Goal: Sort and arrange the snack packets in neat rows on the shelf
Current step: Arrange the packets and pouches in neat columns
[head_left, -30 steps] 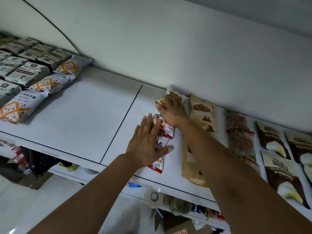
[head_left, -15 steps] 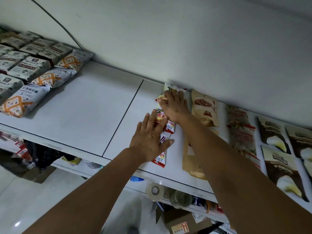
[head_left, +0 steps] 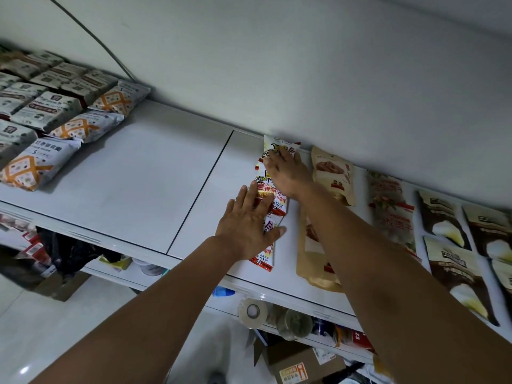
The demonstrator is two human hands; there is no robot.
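Both hands flat, fingers spread: left hand (head_left: 246, 225) and right hand (head_left: 286, 173) pressing red-white snack packets (head_left: 273, 202) on white shelf (head_left: 144, 184).

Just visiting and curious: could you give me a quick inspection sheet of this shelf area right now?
Surface: white shelf, middle stretch bare.
Job's things: red-and-white packets in a column under both hands; grey packets in rows at left; tan pouches and brown packets at right.
Clutter: tape roll, cardboard box below the shelf.
Hands: left hand and right hand flat on the packets.
Cables: one thin cable on the wall.
Surroundings: plain wall, pale floor.
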